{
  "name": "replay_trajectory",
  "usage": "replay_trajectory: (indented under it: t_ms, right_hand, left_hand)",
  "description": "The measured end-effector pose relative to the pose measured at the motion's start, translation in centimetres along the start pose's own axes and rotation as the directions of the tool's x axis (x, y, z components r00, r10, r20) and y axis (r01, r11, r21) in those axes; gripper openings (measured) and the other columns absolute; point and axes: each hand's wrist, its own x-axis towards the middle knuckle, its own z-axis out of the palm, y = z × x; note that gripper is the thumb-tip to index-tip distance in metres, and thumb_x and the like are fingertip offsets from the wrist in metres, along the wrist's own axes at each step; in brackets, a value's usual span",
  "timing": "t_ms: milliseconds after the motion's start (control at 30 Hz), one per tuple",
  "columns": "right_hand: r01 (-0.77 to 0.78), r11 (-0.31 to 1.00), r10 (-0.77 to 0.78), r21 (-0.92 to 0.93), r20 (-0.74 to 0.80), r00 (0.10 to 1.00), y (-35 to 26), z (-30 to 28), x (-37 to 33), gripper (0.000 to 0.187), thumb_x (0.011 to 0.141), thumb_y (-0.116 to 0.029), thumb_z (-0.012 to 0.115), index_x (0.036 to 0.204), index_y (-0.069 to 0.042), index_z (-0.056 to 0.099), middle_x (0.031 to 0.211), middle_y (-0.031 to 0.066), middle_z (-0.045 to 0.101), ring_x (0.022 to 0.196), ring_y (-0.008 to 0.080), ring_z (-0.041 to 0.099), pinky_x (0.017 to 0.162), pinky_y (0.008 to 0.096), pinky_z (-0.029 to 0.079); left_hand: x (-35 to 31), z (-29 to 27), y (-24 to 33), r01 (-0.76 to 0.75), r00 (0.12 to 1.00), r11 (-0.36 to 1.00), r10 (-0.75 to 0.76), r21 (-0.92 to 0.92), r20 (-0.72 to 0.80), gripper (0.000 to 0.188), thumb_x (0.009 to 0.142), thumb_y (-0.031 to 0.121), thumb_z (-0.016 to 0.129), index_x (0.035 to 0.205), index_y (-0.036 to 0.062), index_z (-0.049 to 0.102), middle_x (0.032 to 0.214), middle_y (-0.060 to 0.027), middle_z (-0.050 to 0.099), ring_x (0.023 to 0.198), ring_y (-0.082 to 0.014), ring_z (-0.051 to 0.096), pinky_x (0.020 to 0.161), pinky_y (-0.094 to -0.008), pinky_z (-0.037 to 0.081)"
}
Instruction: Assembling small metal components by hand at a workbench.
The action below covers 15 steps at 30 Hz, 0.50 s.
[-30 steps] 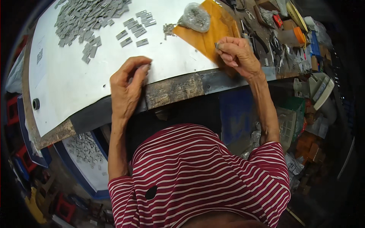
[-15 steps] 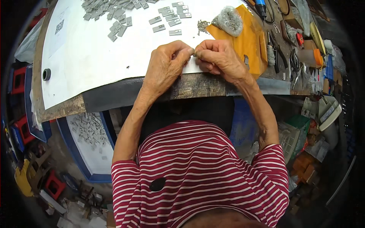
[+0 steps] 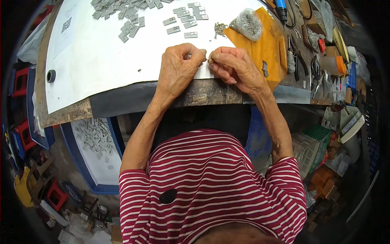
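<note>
At our far left, a black ring [image 3: 50, 76] lies near the side edge of the white sheet [image 3: 101, 61]. Above it we see a printed square code [image 3: 66, 25] on a pale panel; the finer marks around it are too small for us to read. Below the worktop, a blue tray [image 3: 106, 189] holds scattered grey pieces. A broad stretch of white separates the ring from our left hand [image 3: 177, 67], giving us side room. Beyond that stretch, a heap of grey pieces [image 3: 122, 9] runs to the upper edge, and a looser group of grey plates [image 3: 187, 18] sits ahead of our hands.

Our left thumb and forefinger come together; we cannot tell whether they grip anything. Just beside their tips, a tiny part [image 3: 209, 60] sits at the pinched thumb and forefinger of our right hand [image 3: 239, 67], too small to identify. Both hands are close to the wooden front edge [image 3: 211, 92], with wrists beyond it. Small metal bits [image 3: 220, 29] lie ahead of the right hand, then an orange-yellow envelope [image 3: 274, 44] bearing a clear plastic bag [image 3: 248, 25]. Further right, pliers [image 3: 301, 61] and other tools crowd our elbow room.
</note>
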Motion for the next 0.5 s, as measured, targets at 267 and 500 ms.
replay_trajectory:
  t_ms: [267,500]
  right_hand:
    - [0.027,0.998,-0.027,-0.057,-0.015,1.000,0.3,0.6,0.1,0.021,0.087,-0.019,0.056,0.082,0.001,0.056,0.065,0.0018,0.053,0.047,0.0013,0.042,0.037,0.0137,0.030]
    - [0.037,0.999,-0.036,0.012,-0.073,0.997,0.5,1.0,0.2,0.015,0.084,-0.012,0.055,0.077,0.001,0.055,0.061,0.0020,0.051,0.044,0.0017,0.040,0.034,0.0149,0.027]
  left_hand:
    - [-0.1,0.2,-0.2,0.015,0.999,0.998,-0.016,-0.059,-0.028,0.025,0.077,0.015,0.058,0.063,-0.0045,0.058,0.051,-0.0036,0.053,0.049,-0.0073,0.047,0.045,-0.0244,0.038]
    - [-0.3,0.1,-0.2,-0.011,1.000,0.999,0.011,-0.040,-0.007,0.023,0.079,0.016,0.057,0.066,-0.0036,0.059,0.051,-0.0029,0.053,0.047,-0.0067,0.047,0.044,-0.0229,0.038]
